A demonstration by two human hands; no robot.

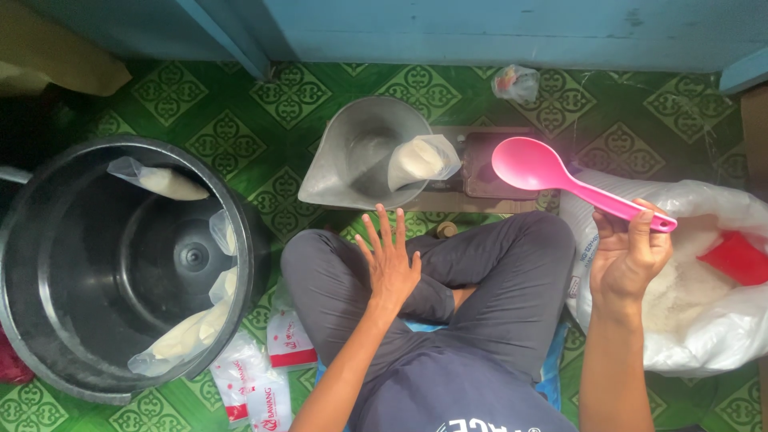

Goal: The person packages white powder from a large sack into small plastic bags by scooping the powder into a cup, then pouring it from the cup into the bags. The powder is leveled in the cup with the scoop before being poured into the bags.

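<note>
Firmly, right hand (628, 260) grips glossy pink plastic spoon (560, 180) — left hand (390, 260) flat

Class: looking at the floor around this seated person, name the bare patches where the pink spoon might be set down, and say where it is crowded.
Bare green floor lies between the black bucket and the metal scale pan, and another patch along the blue wall, right of the small plastic bag. Crowded: by the left knee, where packets lie, and beside the white sack.

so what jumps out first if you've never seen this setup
The bright pink spoon held up in the right hand, above an open white sack of rice. Then the big black bucket at left with filled clear bags inside, and the metal scale pan ahead, one bag on it.
</note>
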